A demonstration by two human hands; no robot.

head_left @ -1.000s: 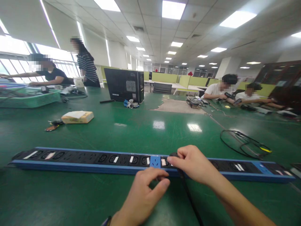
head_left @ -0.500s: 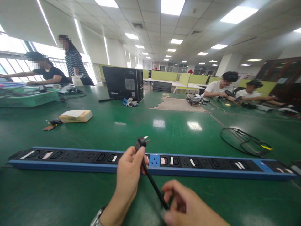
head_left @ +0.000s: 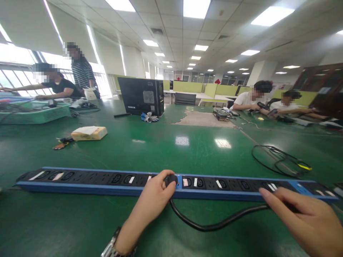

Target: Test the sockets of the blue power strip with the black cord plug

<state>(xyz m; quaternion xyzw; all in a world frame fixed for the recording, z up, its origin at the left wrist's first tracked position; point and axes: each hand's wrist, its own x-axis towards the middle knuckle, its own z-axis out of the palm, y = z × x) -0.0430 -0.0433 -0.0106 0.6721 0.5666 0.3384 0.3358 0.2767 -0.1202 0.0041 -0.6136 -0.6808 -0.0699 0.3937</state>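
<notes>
A long blue-and-black power strip (head_left: 88, 190) lies across the green table in front of me. My left hand (head_left: 154, 196), with a metal watch at the wrist, pinches a black plug (head_left: 171, 179) over the strip's blue middle socket. The plug's prongs are hidden, so I cannot tell how deep they sit. From the plug a thick black power cord (head_left: 209, 228) sags and curves right to my right hand (head_left: 305, 217). That hand is closed round the cord near the strip's right part, its grip partly hidden behind the fingers.
Beyond the strip are a tissue pack (head_left: 89, 133), a black computer case (head_left: 140, 95), blue-and-white gloves (head_left: 149, 117) and a coiled black cable (head_left: 278, 160). A green basket (head_left: 48, 115) stands at the far left. Two people are at the left, two more at the right.
My left hand has brought the plug down and right onto the strip's blue socket. My right hand has moved far to the right along the cord, which now hangs in a curve.
</notes>
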